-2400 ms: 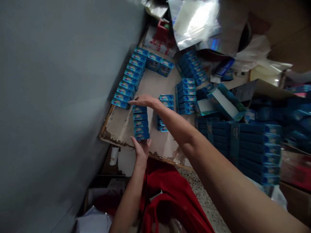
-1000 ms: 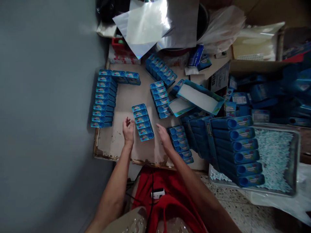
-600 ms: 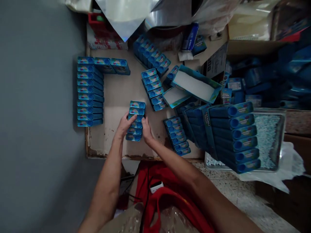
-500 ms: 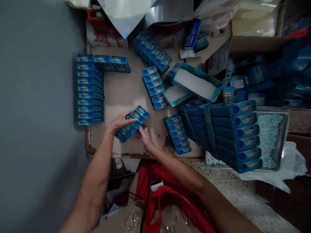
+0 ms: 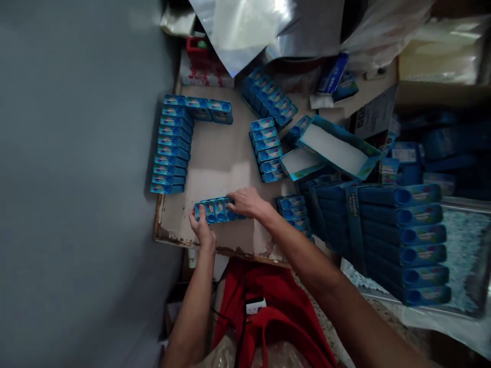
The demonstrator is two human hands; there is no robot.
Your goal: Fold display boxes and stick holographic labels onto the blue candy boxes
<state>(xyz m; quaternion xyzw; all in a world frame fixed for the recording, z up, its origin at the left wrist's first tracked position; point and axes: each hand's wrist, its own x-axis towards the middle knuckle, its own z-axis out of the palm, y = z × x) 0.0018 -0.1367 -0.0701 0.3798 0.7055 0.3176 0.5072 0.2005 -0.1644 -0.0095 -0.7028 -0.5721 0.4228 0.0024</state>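
Near the front edge of the table, a short row of small blue candy packs [image 5: 215, 211] lies side by side between my hands. My left hand [image 5: 202, 229] grips the row's left end, thumb across the printed faces. Over the right end, my right hand [image 5: 247, 202] is closed with bent fingers, and it hides part of the packs there. A stacked column of similar packs [image 5: 172, 148] stands along the table's left side, with a short row [image 5: 209, 110] running right from its top.
Upright groups of packs [image 5: 267, 151] stand mid-table and behind. To the right are open display boxes [image 5: 339, 148], a large banded stack [image 5: 383, 225], and a metal tray of pale blue pellets [image 5: 466, 255]. A grey wall [image 5: 76, 179] borders the left.
The row of packs has turned from slanted to nearly level. My left hand has moved to its left end, and my right hand onto its right end. The camera view has shifted.
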